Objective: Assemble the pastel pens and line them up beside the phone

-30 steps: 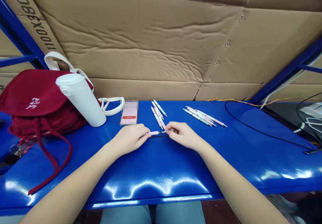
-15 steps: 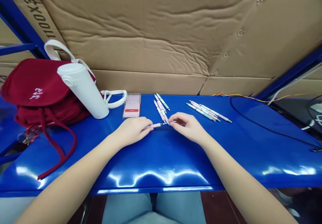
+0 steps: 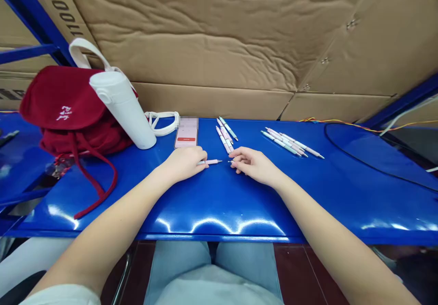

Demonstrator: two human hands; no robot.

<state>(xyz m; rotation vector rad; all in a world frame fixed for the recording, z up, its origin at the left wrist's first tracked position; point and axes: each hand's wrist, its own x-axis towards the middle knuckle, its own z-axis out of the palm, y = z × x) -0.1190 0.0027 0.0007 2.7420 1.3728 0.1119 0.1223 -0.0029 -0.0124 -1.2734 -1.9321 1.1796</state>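
My left hand (image 3: 186,164) is closed around a pale pink pen (image 3: 212,162), whose thin tip points right. Just across a narrow gap, my right hand (image 3: 251,165) has its fingers pinched on a small, thin silvery piece (image 3: 230,161). Most of that piece is hidden by the fingers, so its kind is unclear. Behind the right fingertips lies a group of pastel pens (image 3: 224,140). A second bunch of pens (image 3: 290,145), pink, white and green, rests on the blue table to the right.
A phone (image 3: 186,134) lies behind my left hand. Farther left are a white strap (image 3: 164,123), a white bottle (image 3: 125,111) and a red bag (image 3: 68,99). A black cable (image 3: 369,170) crosses the blue table (image 3: 219,204) at right. Cardboard (image 3: 191,58) stands behind.
The silvery piece in my right hand has come apart from the pen's end, leaving a small gap. My right fingers have curled in more. The whole view has shifted slightly.
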